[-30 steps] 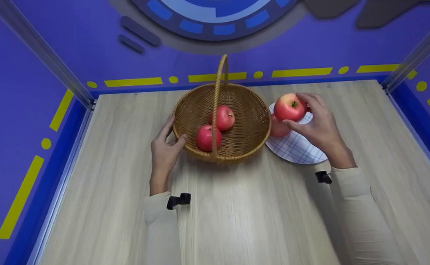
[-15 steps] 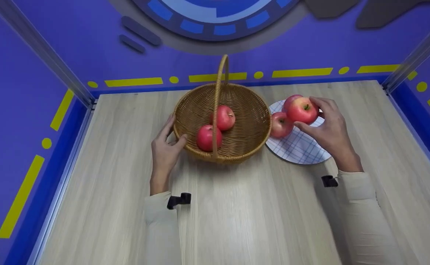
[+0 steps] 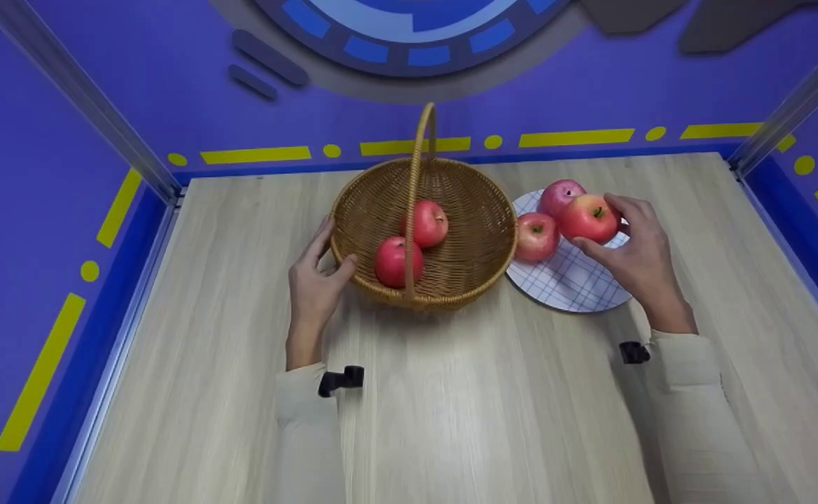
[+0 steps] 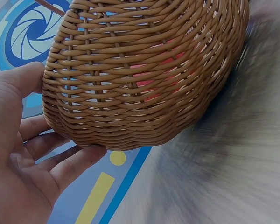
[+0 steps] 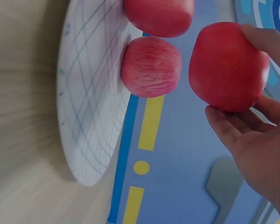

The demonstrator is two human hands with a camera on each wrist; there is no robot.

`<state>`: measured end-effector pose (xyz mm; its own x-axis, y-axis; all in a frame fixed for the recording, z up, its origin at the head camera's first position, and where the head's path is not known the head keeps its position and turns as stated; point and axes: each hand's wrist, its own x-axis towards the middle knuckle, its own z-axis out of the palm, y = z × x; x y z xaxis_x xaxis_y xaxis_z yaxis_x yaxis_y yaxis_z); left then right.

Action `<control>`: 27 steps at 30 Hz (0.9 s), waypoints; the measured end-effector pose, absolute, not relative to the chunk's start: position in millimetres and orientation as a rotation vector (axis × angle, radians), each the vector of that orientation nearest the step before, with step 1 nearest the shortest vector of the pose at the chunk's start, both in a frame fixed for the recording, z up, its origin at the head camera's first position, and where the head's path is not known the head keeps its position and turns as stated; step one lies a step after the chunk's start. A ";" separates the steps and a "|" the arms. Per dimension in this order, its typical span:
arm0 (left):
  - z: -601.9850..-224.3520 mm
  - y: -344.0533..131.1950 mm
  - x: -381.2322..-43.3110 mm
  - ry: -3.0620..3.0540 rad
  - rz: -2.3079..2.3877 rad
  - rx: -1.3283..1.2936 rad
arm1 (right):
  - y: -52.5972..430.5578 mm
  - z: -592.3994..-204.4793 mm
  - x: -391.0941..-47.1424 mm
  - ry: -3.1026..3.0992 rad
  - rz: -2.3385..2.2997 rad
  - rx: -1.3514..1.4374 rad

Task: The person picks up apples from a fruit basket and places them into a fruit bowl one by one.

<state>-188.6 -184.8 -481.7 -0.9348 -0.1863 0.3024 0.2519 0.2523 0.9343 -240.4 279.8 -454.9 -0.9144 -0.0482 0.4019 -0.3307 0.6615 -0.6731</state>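
Note:
A brown wicker basket (image 3: 465, 266) with a tall arched handle stands mid-table. Two red apples, a rear apple (image 3: 428, 224) and a front apple (image 3: 397, 262), lie inside it. My left hand (image 3: 314, 287) holds the basket's left side, thumb at the rim and fingers round the outer wall (image 4: 121, 93). To the right, my right hand (image 3: 640, 255) grips a red apple (image 3: 590, 218) between thumb and fingers. In the right wrist view this gripped apple (image 5: 228, 67) is raised off the plate (image 5: 91, 107). Two more apples, one at left (image 3: 536, 238) and one behind (image 3: 559, 196), sit on that plate.
The round plate, white with a blue grid, lies close beside the basket's right side. A blue wall (image 3: 192, 105) with yellow marks stands behind the pale wooden table (image 3: 451, 406). More blue panels and metal posts border both sides.
My right hand has moved right and slightly nearer with the gripped apple, away from the basket. The two apples on the plate show more fully. My left hand and the basket have stayed put.

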 end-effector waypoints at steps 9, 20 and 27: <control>-481.8 -184.9 -188.2 -2.185 -1.735 -0.051 | 286.9 -467.9 -238.3 -2.593 1.131 0.203; -482.6 -184.9 -188.0 -2.175 -1.747 -0.046 | 289.8 -481.4 -241.8 -2.660 1.146 0.117; -482.1 -184.5 -188.6 -2.170 -1.746 -0.051 | 290.5 -489.2 -243.3 -2.688 1.152 0.109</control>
